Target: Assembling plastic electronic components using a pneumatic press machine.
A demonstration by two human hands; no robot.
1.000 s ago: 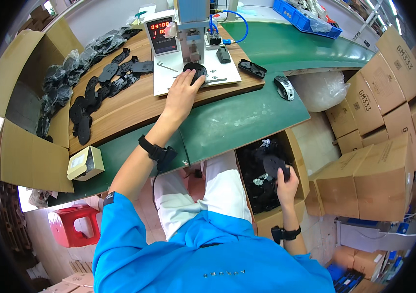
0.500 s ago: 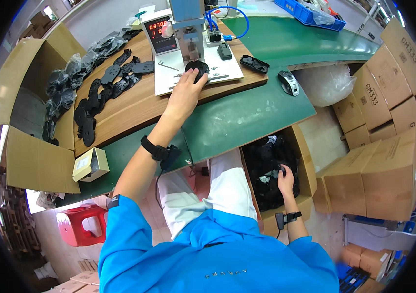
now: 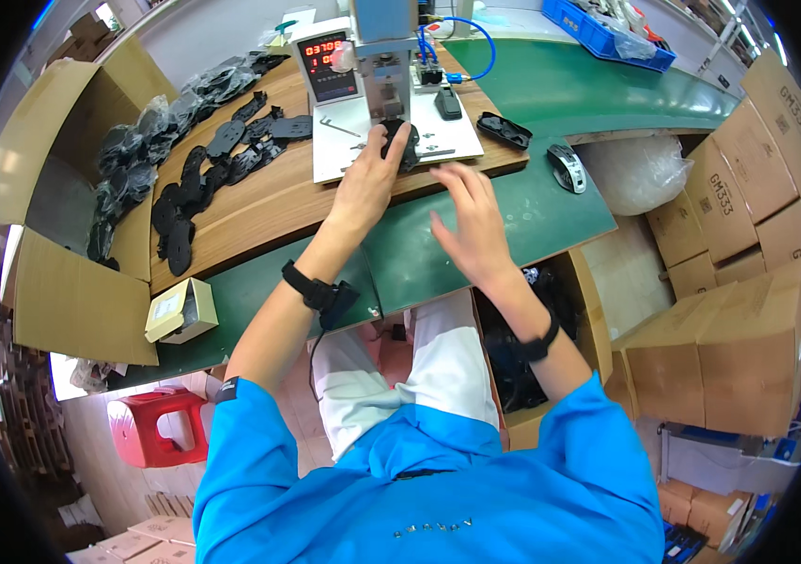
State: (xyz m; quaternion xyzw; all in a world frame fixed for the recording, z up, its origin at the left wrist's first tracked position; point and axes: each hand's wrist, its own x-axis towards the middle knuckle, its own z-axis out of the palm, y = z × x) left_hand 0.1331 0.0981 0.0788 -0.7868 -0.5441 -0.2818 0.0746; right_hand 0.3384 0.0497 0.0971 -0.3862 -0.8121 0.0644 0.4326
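My left hand (image 3: 365, 193) reaches to the press machine (image 3: 387, 85), its fingers closed on a black plastic part (image 3: 410, 155) on the white base plate (image 3: 333, 165). The fingers cover much of that part, just below the press head. My right hand (image 3: 477, 226) hovers over the green table near the plate's front right corner, fingers apart and nothing in them. Left of the machine, several flat black plastic pieces (image 3: 225, 141) lie in a loose row on the wooden board (image 3: 231, 211). A black shell (image 3: 504, 130) lies to the plate's right.
A grey-black computer mouse (image 3: 566, 169) sits on the green table (image 3: 551, 207). Below its edge stands a carton (image 3: 591, 301) of black parts. An open carton (image 3: 71, 291) and a small cream box (image 3: 181, 310) are at left. Cartons (image 3: 701, 367) stack up at right.
My right hand has come up from the carton of black parts to the plate's front right. My left hand stays on the black plastic part, with its fingers slightly shifted. The view has moved slightly.
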